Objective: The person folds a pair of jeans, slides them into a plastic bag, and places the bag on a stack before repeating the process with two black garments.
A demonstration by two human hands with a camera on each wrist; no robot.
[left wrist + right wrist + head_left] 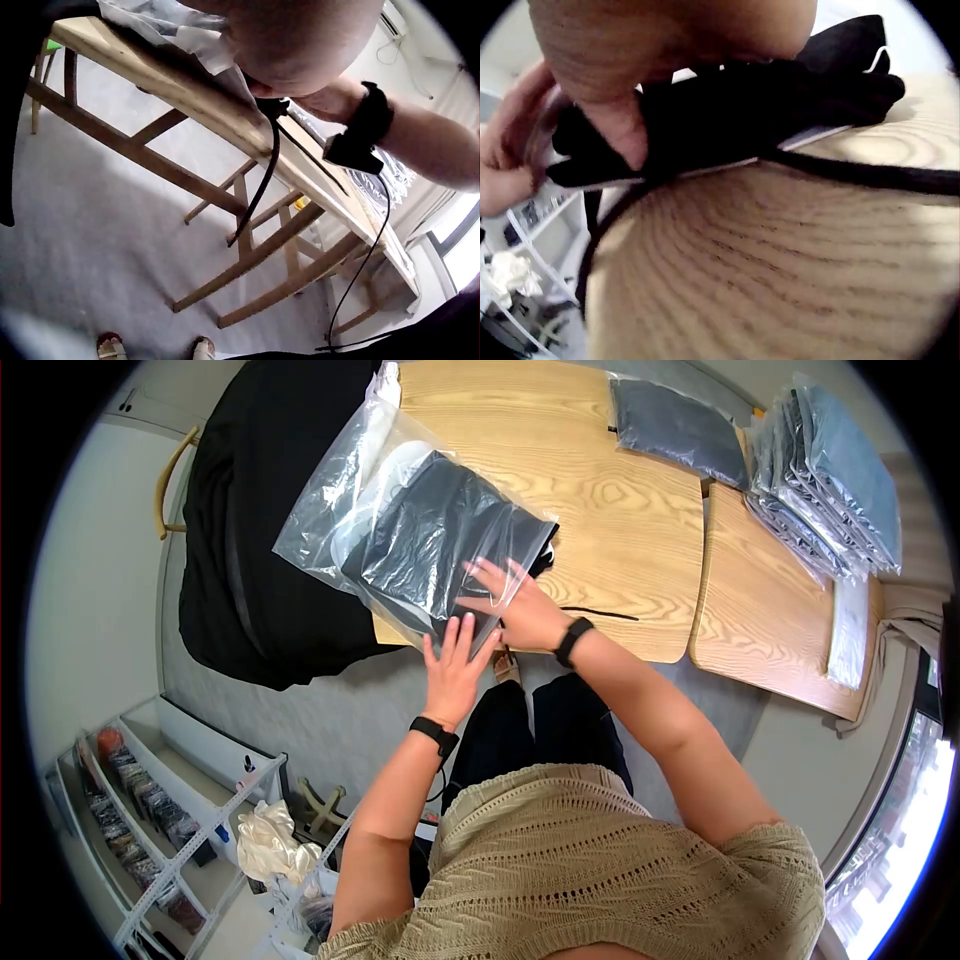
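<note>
A clear plastic bag (320, 520) lies slantwise over the table's near left part with a dark folded garment (420, 540) in it. White pieces show beside the garment. At the bag's near edge my left hand (455, 675) holds the plastic, fingers on top. My right hand (525, 608) lies over the garment's right end, fingers spread under the bag's film. In the right wrist view its thumb (622, 139) presses the black fabric's (705, 120) folded edge. A black cord (870, 172) trails from the garment over the wood.
Black cloth (270, 540) covers the table's left side. A bagged dark garment (680, 430) lies at the far right of the wooden table (620, 550), near a stack of bagged garments (820, 480). White shelves (180, 810) hold packed items at lower left.
</note>
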